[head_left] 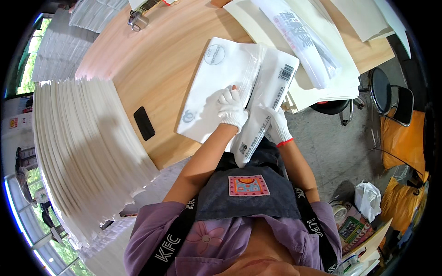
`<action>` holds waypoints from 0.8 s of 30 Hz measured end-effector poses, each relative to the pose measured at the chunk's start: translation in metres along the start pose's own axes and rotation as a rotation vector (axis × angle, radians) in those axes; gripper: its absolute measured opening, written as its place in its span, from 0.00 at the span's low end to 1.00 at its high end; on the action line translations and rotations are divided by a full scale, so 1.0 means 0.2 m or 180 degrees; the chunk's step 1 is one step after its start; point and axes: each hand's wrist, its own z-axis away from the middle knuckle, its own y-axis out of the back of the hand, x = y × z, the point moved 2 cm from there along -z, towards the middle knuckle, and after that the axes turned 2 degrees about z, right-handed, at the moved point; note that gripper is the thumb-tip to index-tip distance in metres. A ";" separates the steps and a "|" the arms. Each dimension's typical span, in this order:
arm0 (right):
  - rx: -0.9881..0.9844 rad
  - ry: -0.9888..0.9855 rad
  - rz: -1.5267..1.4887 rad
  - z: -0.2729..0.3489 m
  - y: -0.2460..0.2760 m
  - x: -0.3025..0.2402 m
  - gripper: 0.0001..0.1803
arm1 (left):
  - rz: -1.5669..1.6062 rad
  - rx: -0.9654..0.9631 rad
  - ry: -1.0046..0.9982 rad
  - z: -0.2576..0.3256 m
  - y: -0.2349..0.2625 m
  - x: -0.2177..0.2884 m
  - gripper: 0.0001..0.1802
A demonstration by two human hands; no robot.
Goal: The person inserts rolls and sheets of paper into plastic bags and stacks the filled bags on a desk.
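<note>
A white, plastic-wrapped pack (209, 78) lies at a slant on the table's near edge. Its right part, a long printed strip (276, 85) with a barcode, reaches over the edge toward my apron. Shiny clear film creases along the line between the two parts. My left hand (231, 108), in a white knit glove with one fingertip bare, rests on top of the pack near that crease, its fingers extended. At the strip's right edge, my gloved right hand (279, 126) grips the pack; its fingers are partly hidden by it.
A black phone (144, 123) lies on the wooden table (138, 64), left of the pack. A tall paper stack (87, 147) stands farther left. Cream sheets (336, 78) and a plastic-wrapped bundle (304, 43) lie at right, near a stool (380, 85). A metal cup (137, 21) stands at the back.
</note>
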 end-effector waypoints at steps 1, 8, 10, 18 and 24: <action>-0.0030 -0.0013 0.0044 0.00 0.00 0.00 0.22 | 0.0056 0.0110 0.0005 -0.01 0.00 0.00 0.42; -0.0030 0.0074 0.0035 -0.01 0.02 0.01 0.22 | -0.0057 -0.0088 0.0114 -0.11 -0.01 -0.01 0.39; -0.0073 0.0052 -0.0095 -0.01 0.03 0.04 0.22 | 0.0328 0.0074 0.0140 -0.17 -0.06 -0.13 0.37; -0.0618 -0.0175 -0.0555 0.00 -0.09 0.01 0.22 | 0.1866 -0.1246 0.0756 -0.39 0.25 -0.61 0.20; -0.1352 0.0375 0.0354 0.08 -0.46 -0.28 0.25 | 0.5075 0.0198 0.0927 -0.06 0.70 -1.07 0.12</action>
